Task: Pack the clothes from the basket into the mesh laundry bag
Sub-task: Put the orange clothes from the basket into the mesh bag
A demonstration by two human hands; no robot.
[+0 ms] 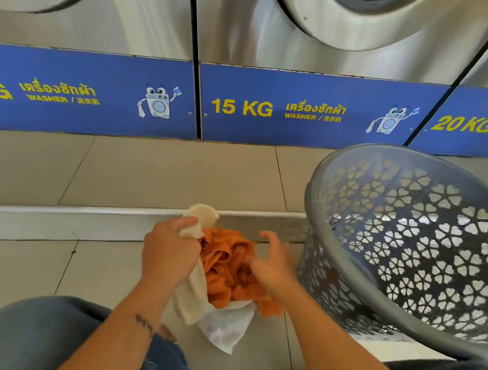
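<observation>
A white mesh laundry bag (225, 326) lies on the floor tiles between my knees, its mouth facing up. An orange garment (225, 263) is bunched in the bag's mouth. My left hand (170, 251) is closed on a cream cloth (200, 219) at the bag's left edge; whether that cloth is the bag's rim or a garment I cannot tell. My right hand (271, 264) hovers with fingers spread just over the right side of the orange garment. The grey plastic basket (418, 244) with flower-shaped holes stands to the right, tilted toward me, and looks empty inside.
A row of steel washers (290, 48) with blue base panels (295, 113) stands ahead on a raised tiled step (142, 175) with a white edge. My knees in blue jeans (36, 337) frame the bottom. Beige floor tiles surround the bag.
</observation>
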